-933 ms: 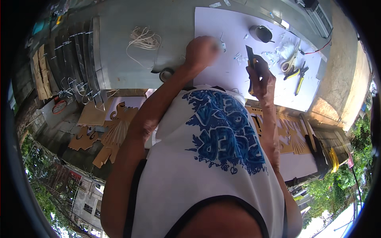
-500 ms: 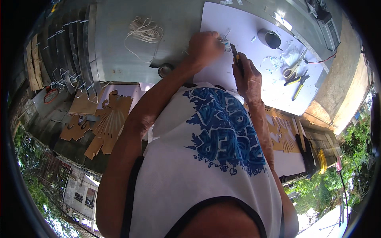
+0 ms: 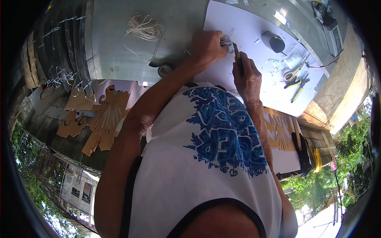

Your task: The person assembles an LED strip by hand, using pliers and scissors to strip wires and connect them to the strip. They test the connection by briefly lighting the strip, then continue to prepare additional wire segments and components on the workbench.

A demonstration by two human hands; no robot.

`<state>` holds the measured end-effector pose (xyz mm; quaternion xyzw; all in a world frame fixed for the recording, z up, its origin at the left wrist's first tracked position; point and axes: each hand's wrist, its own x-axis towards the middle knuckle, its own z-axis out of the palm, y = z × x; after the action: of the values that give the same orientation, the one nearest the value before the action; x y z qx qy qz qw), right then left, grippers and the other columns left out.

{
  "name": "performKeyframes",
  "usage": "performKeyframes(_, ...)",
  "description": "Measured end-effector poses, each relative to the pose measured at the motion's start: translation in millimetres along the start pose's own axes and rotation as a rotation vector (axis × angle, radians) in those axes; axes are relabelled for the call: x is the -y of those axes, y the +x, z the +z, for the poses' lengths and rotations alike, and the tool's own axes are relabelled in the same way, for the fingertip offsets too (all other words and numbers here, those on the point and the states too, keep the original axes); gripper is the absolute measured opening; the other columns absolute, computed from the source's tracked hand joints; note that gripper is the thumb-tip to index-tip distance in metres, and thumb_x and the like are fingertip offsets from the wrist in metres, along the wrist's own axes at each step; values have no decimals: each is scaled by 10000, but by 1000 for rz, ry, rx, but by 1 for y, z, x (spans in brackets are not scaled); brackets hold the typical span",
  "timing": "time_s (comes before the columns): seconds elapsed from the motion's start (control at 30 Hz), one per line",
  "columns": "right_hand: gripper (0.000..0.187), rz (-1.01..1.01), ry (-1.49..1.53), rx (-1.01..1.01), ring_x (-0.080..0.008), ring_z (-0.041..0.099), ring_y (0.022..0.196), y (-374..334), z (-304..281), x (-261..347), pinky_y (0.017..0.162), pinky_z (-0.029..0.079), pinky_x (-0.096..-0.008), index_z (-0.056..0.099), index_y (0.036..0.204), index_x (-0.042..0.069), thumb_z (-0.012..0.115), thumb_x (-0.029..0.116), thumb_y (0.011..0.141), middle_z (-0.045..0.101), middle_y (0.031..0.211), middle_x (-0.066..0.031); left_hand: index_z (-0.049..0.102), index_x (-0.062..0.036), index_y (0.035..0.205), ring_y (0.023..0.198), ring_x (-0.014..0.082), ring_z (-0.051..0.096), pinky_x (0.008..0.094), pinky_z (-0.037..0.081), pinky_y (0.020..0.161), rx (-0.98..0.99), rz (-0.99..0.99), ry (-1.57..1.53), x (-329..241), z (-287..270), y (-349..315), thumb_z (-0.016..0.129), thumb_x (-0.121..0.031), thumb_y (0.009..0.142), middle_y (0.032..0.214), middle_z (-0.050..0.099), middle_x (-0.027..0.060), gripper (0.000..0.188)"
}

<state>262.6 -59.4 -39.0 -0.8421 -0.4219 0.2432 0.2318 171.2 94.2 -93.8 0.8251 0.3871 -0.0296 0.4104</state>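
My left hand [image 3: 207, 45] rests on the near edge of a large white sheet [image 3: 254, 23] and pinches a small pale piece [image 3: 227, 40] between its fingertips. Right beside it, my right hand [image 3: 247, 75] is closed around a slim dark cutter [image 3: 237, 54] whose tip points at that small piece. The two hands almost touch. Both forearms reach away from my white shirt with a blue print [image 3: 222, 131], which hides the table's near edge.
On the sheet lie scissors [image 3: 293, 73], a yellow-handled tool [image 3: 297, 92], a dark round object [image 3: 274, 41] and paper scraps. A bundle of pale string [image 3: 145, 27] and a tape roll [image 3: 164, 70] sit on the grey table. Brown cardboard cutouts [image 3: 105, 119] lie lower left and right.
My right hand has brought the dark cutter from a raised spot on the right down and left, next to my left hand. The left hand stayed on the sheet's edge.
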Motion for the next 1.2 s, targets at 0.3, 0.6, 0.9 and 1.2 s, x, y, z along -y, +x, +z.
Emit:
performKeyframes(0.3,270,5,-18,3,-364,683,664,1,1,0,564,567,-452,574,1195,85,630,105,931,663,866,-152,759,-75,903,713,317,711,399,559,703,-7,-11,-13,-3,-1,0,800,-311,734,754,720,135,294)
performKeyframes(0.6,253,-10,-11,-5,-357,683,657,2,4,-2,564,568,-446,581,1184,82,623,108,936,661,864,-152,756,-70,888,714,331,707,410,559,706,5,-21,13,-3,0,3,797,-316,713,739,711,142,305)
performKeyframes(0.9,258,-2,-36,19,-356,683,658,3,3,-2,563,566,-448,585,1186,78,625,104,932,653,850,-149,752,-67,883,711,339,707,416,562,709,-10,-29,33,-4,1,4,797,-321,713,730,708,149,309)
performKeyframes(1.2,241,-24,-154,40,-372,688,685,10,4,6,577,568,-468,562,1147,66,610,76,911,665,868,-156,751,-58,880,709,338,709,416,563,709,12,-43,59,-4,3,6,804,-314,722,738,714,150,306)
